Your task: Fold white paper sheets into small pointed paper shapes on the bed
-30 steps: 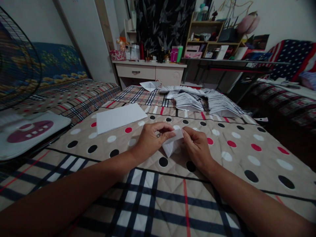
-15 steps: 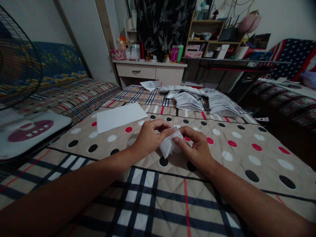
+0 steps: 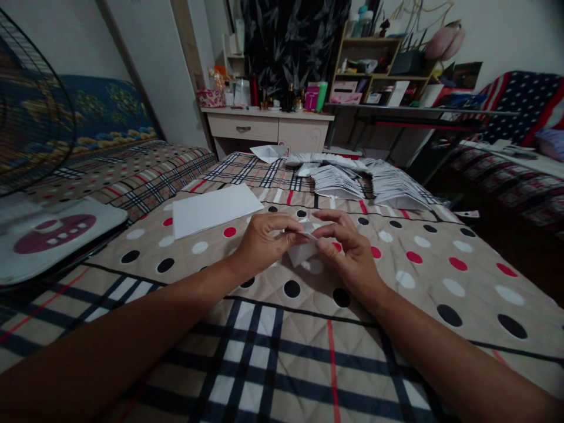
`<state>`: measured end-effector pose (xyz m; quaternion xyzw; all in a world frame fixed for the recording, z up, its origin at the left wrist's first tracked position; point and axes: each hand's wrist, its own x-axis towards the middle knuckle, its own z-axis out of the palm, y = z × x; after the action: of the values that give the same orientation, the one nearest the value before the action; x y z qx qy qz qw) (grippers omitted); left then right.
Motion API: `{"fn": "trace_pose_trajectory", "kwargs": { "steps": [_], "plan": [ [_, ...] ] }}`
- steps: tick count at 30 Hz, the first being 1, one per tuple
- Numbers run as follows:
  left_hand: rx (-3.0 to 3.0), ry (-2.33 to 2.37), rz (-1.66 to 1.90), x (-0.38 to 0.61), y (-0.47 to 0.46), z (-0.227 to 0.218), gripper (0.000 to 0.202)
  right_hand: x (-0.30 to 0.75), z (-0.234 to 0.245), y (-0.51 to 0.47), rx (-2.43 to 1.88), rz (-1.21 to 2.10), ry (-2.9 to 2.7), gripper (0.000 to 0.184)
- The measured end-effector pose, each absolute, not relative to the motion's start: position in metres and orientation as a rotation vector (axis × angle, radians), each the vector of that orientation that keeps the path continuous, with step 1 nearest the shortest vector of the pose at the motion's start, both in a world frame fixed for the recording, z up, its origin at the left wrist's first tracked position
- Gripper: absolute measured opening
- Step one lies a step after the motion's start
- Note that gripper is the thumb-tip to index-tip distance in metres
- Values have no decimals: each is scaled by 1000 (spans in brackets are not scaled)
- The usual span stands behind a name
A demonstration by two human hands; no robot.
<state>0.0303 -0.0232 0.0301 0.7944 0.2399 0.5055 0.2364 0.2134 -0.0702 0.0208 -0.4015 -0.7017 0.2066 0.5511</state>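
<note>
Both my hands hold one small folded piece of white paper just above the quilted bedspread. My left hand pinches its left side with thumb and fingers closed. My right hand grips the right side, fingers curled over the top edge. Most of the paper is hidden between the fingers. A stack of flat white sheets lies to the upper left of my hands. Farther back, rows of folded white paper pieces are spread across the bed.
A fan with a white base stands at the left. A white dresser crowded with bottles and a shelf stand beyond the bed. A dark gap and another bed lie to the right.
My hands have drawn closer and lifted slightly away from me. The folded paper has been pressed smaller between them, with my right fingers now curled over its top.
</note>
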Motion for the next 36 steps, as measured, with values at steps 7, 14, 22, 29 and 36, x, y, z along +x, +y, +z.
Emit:
{"fn": "trace_pose_trajectory", "kwargs": {
  "steps": [7, 14, 22, 29, 36],
  "plan": [
    [2797, 320, 1195, 21, -33, 37, 21, 214, 12, -64, -999, 907, -1281, 32],
    [2814, 271, 1224, 25, -38, 34, 12, 214, 7, -59, -1006, 870, -1240, 32],
    [2478, 453, 1396, 33, -34, 28, 5, 213, 7, -61, -998, 782, -1299, 29],
    [2063, 647, 1265, 34, -28, 24, 4, 214, 12, -66, -960, 735, -1258, 26],
    [943, 538, 1001, 33, -18, 18, 23, 214, 15, -67, -909, 831, -1216, 21]
  ]
}}
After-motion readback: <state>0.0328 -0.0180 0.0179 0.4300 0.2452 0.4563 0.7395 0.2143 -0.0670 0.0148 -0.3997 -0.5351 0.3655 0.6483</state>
